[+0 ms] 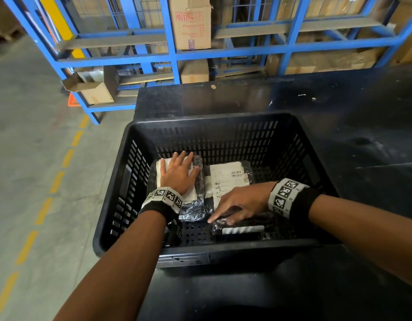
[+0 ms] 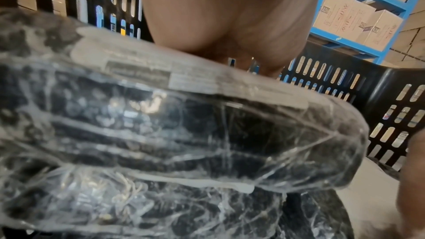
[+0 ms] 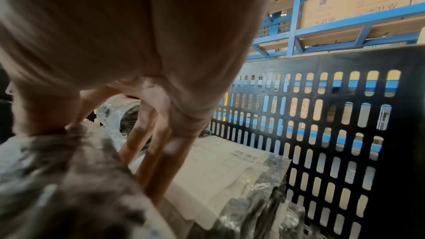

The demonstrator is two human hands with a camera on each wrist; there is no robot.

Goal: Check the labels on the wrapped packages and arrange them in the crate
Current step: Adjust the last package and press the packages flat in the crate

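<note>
Arranging step: flat left hand (image 1: pixel 180 174) presses one package (image 1: pixel 195 206) in the crate (image 1: pixel 121 181); right hand (image 1: pixel 240 203), fingers extended, rests on the near package (image 1: pixel 242 229), which likely needs aligning next.

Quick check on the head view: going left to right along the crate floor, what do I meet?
Crate's left wall → left hand flat on the left package → middle package with the barcode label → right hand on the near package.
</note>
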